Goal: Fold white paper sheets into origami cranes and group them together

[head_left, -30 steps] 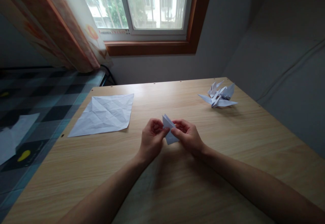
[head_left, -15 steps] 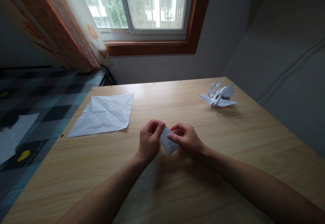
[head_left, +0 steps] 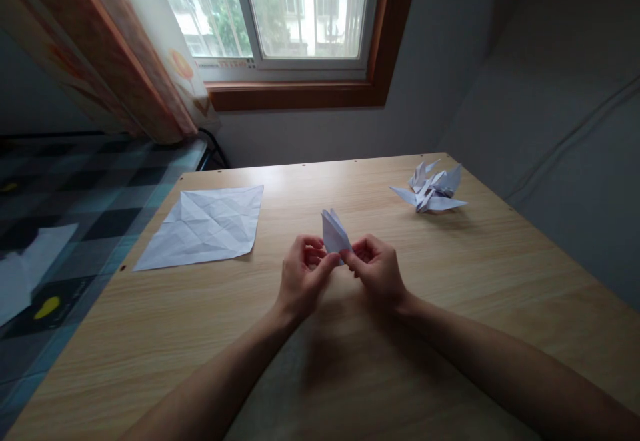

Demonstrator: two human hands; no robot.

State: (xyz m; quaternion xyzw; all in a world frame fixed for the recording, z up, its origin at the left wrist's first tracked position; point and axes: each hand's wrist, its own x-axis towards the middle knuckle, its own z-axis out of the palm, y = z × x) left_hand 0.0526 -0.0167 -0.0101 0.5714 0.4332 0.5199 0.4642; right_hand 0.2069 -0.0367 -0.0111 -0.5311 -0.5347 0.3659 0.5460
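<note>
A small folded white paper piece [head_left: 333,233] stands up between my two hands above the middle of the wooden table [head_left: 450,281]. My left hand [head_left: 303,280] pinches its lower left edge with thumb and fingers curled. My right hand [head_left: 377,272] pinches its lower right corner, fingers closed. The upper point of the paper sticks up and away from me. Both forearms reach in from the near edge.
A creased, unfolded square sheet of white paper [head_left: 203,226] lies flat at the table's left. Finished paper cranes [head_left: 433,188] sit at the far right corner. A checkered bed [head_left: 60,228] lies left of the table, with a window [head_left: 280,11] and curtain [head_left: 125,48] behind.
The folded paper was tilted down flat between my hands half a second ago. Now it is turned upright with its tip pointing up, and both hands have shifted slightly right.
</note>
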